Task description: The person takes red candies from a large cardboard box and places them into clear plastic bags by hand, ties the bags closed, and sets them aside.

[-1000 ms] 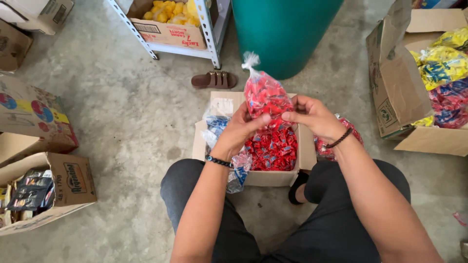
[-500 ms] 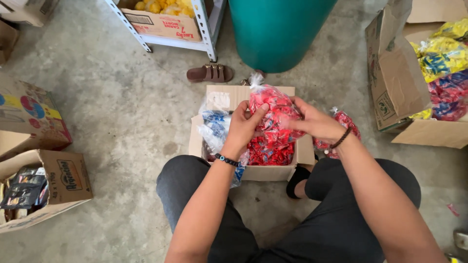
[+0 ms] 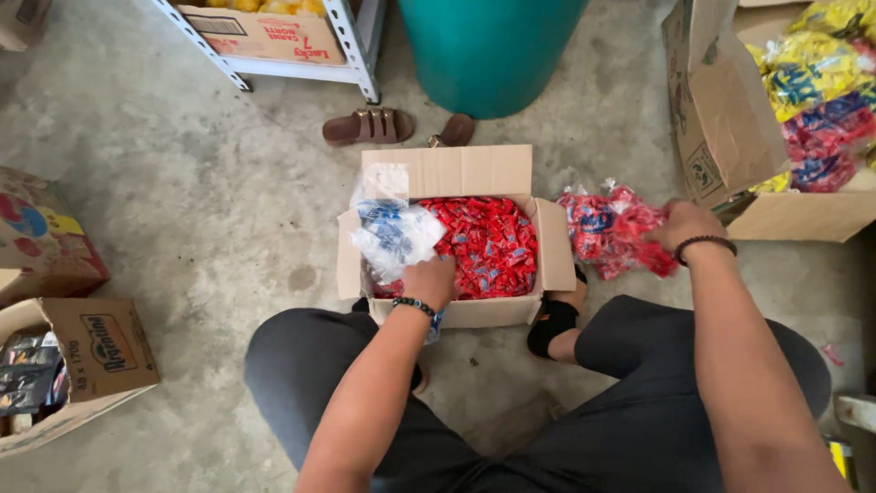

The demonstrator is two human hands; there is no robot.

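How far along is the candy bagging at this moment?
Done: filled red candy bags lie on the floor beside the box. In hand: right hand rests on those bags; left hand reaches into the cardboard box. Left: loose red candies fill most of it.

Your arms are bare, no sleeves. Left hand [image 3: 431, 281]: beaded wristband, dark with blue beads. Right hand [image 3: 686, 225]: plain dark band. Dark grey trousers, black sandal just beside the trousers.
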